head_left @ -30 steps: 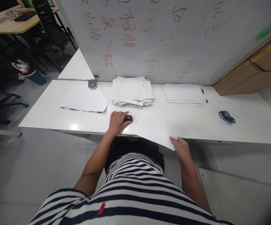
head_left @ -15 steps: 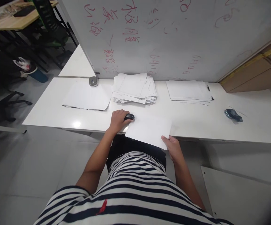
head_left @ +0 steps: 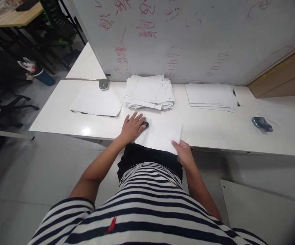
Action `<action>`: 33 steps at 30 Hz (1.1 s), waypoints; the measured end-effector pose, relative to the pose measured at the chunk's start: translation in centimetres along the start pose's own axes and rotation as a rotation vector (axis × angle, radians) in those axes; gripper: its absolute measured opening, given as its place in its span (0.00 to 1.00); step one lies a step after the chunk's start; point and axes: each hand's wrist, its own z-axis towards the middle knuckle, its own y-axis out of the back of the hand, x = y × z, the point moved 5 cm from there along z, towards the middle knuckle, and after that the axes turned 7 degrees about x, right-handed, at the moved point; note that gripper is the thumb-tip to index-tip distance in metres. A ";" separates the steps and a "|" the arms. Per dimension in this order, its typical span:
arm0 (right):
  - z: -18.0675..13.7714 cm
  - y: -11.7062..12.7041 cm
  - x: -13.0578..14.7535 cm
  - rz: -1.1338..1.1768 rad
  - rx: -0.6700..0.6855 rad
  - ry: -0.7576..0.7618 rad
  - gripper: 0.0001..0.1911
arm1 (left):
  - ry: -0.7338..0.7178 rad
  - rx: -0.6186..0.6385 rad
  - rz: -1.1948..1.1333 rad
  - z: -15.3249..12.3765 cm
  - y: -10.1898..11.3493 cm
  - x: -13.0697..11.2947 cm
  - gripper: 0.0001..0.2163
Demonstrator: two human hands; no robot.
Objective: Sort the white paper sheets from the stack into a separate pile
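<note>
Clearly apart, both hands work on the person's side of the thick paper stack [head_left: 146,90]. Nearest it, the left hand [head_left: 132,128] lies with spread fingers over a small black object [head_left: 145,124]; whether it grips that, I cannot tell. The right hand [head_left: 184,153] pinches the near right corner of a white sheet [head_left: 160,134], which sits in front of the stack. Right of the stack is a thinner paper pile [head_left: 208,95]; left of it, more loose paper [head_left: 96,102]; behind it, a whiteboard [head_left: 188,41].
</note>
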 end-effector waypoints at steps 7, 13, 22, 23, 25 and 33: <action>-0.4 0.1 0.6 0.038 -0.023 0.046 0.25 | -0.005 0.026 0.065 0.0 -0.1 0.0 0.21; -0.4 0.8 1.7 0.007 -0.023 0.053 0.24 | 0.060 0.058 0.068 0.1 0.3 0.2 0.21; -0.2 1.2 1.5 -0.100 -0.023 0.081 0.22 | 0.059 0.003 0.078 -0.2 0.4 -0.1 0.20; -0.2 1.2 1.5 -0.113 -0.023 0.085 0.22 | 0.045 0.008 0.083 -0.1 0.4 0.0 0.21; 0.0 1.3 1.7 -0.145 -0.018 0.089 0.22 | 0.019 0.035 0.097 0.1 0.3 0.1 0.22; 0.3 5.3 4.1 -0.315 -0.215 0.127 0.20 | 0.129 -0.117 0.169 0.8 -0.7 0.9 0.19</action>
